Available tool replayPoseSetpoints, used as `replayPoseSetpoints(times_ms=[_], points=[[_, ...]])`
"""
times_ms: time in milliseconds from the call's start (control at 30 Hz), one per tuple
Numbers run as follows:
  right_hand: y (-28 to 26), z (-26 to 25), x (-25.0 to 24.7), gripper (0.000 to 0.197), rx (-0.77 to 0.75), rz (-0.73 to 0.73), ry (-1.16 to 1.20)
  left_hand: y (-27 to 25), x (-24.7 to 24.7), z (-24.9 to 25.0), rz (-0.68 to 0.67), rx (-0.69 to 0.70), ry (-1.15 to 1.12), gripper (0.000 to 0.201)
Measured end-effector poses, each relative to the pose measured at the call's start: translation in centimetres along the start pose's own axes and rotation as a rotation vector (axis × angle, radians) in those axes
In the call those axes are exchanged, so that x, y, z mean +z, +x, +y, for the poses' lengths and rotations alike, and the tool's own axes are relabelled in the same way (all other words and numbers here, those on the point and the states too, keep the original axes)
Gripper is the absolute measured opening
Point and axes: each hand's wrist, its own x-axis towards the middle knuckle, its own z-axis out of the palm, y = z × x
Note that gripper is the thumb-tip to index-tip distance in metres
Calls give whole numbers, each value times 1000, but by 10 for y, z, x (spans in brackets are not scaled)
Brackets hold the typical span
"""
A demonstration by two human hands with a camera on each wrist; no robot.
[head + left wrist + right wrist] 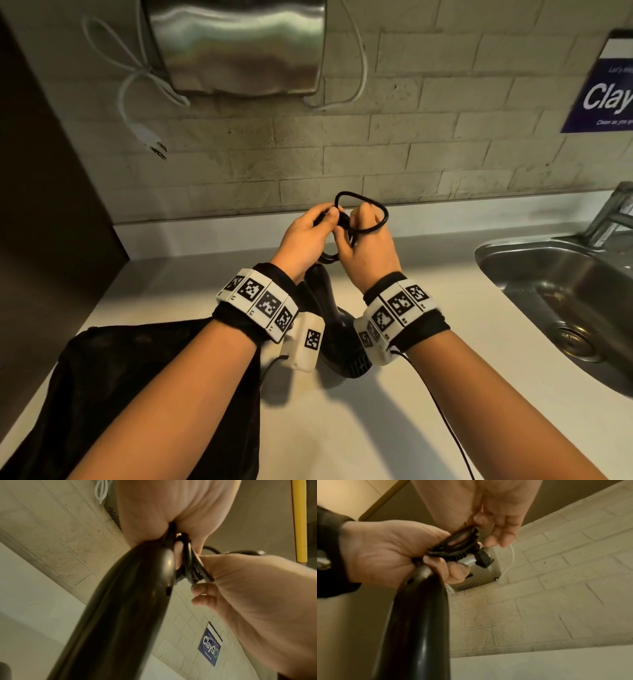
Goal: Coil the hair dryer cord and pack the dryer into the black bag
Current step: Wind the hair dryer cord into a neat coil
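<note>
The black bag (113,383) is seen lying on the counter (394,421) at seven o'clock, the hair dryer (337,329) is held above the counter at centre, and its coiled cord (363,214) is gripped at twelve o'clock by the left hand (305,240) and pinched by the right hand (368,251).

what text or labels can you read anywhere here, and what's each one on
"Clay": large white letters on the blue wall sign, cut off at the head view's edge.
"ClayGo": the same blue wall sign in the left wrist view, the last letter a green ring.
Small lines above and below that word on the sign: too blurred to read surely.
Wristbands: black-and-white square code markers only; the tiny marks beside them are unreadable.
Hair dryer: no legible text.
</note>
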Motion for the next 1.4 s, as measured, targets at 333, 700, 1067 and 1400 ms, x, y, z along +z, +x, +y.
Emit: replayPoseSetpoints(times_ms=[333, 700, 1067, 1400], points=[[6, 3, 1, 43, 190, -300, 409, -1, -5, 0, -91, -41, -153, 20], [-30, 67, -9, 36, 276, -577, -92, -2, -9, 1, -42, -110, -372, 23], [-29, 74, 5, 27, 357, -570, -261, -6, -11, 3, -40, -94, -303, 12], [-24, 38, 8, 28, 281, -598, 125, -5, -11, 0, -79, -10, -216, 19]])
